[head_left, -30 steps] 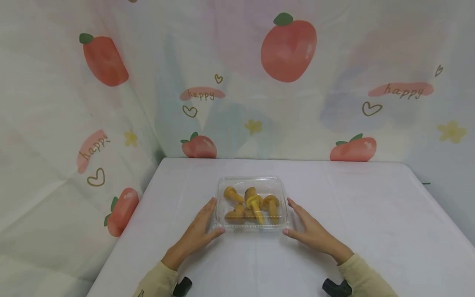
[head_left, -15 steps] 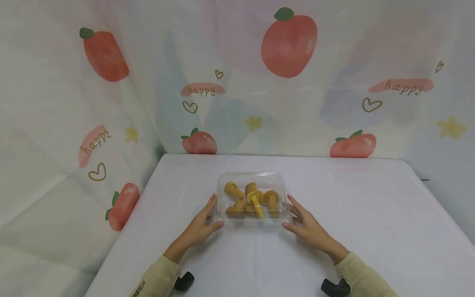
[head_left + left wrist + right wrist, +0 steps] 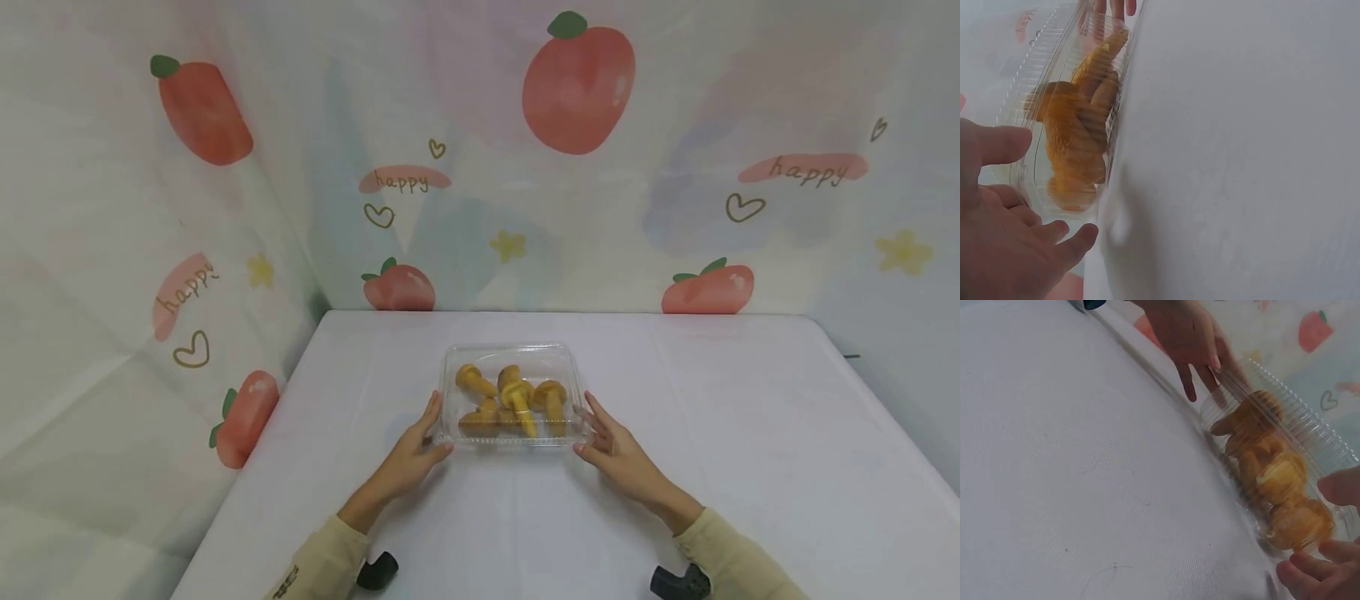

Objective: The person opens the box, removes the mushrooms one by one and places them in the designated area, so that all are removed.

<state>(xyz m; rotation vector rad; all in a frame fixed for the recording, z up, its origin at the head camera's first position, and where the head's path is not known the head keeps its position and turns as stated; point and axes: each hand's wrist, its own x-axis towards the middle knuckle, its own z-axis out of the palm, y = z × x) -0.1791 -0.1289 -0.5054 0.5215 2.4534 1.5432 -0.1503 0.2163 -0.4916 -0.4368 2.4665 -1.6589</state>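
Observation:
A clear plastic clamshell box (image 3: 510, 354) stands on the white table with several yellow-brown mushrooms (image 3: 517, 400) inside. My left hand (image 3: 405, 458) holds its left end, thumb at the front corner and fingers along the side. At the opposite end my right hand (image 3: 618, 458) holds the box the same way, its fingers slightly bent. The left wrist view shows the left fingers (image 3: 1079, 244) low beside the box end. In the right wrist view the right thumb (image 3: 1341, 485) is near the ribbed rim. Some fingertips are hidden behind the box.
The white-covered table (image 3: 750, 433) extends on both sides of the box. Behind and to the left hangs a patterned cloth (image 3: 465, 100) with red fruit and "happy" prints. Dark devices (image 3: 377, 572) show at both wrists.
Both hands have closed in on the box ends, the right fingers bending more. The box has shifted slightly rightward relative to the backdrop. The head view has tilted a little.

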